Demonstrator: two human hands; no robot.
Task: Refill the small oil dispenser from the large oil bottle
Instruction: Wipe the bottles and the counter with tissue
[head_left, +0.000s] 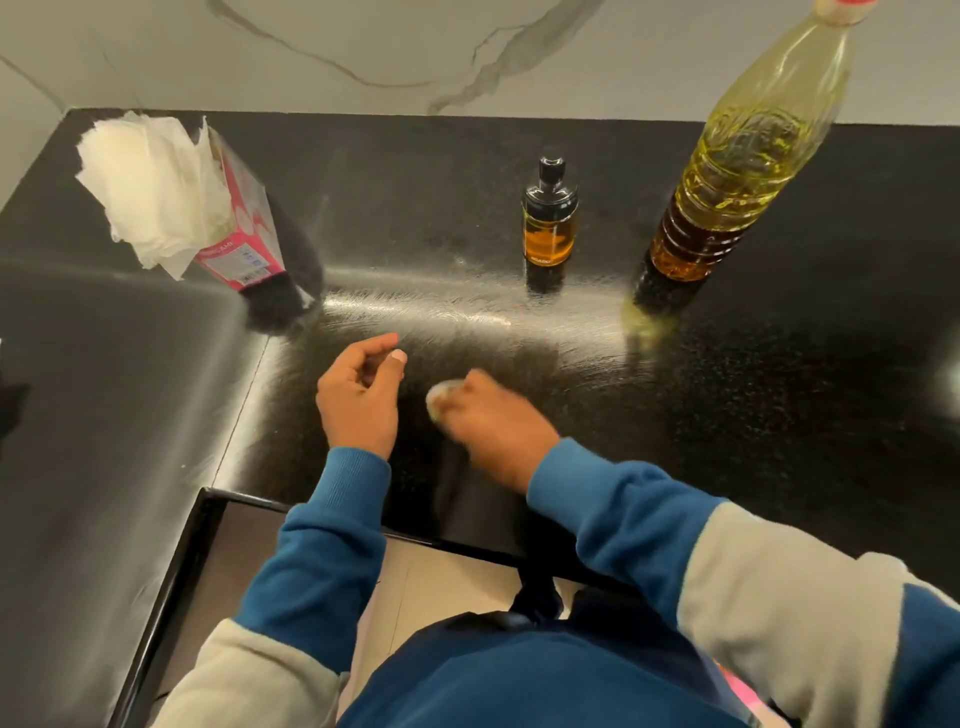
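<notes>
We see the large oil bottle's (737, 171) cap cut off by the top edge. Our right hand (493, 431) is motion-blurred, and the pale wad (439, 400) it grips stays unidentifiable.

Dark counter (727, 415), seen from above. Obstacles along the back: tissue box (244, 228) at left, small oil dispenser (549, 223) at centre, large oil bottle (727, 171) at right. Open gaps separate all three, the wider one between box and dispenser. The near counter is occupied by the left hand (358, 400) and, just beside it, the right hand (493, 426) gripping a pale wad (439, 400); bare surface lies to either side.
</notes>
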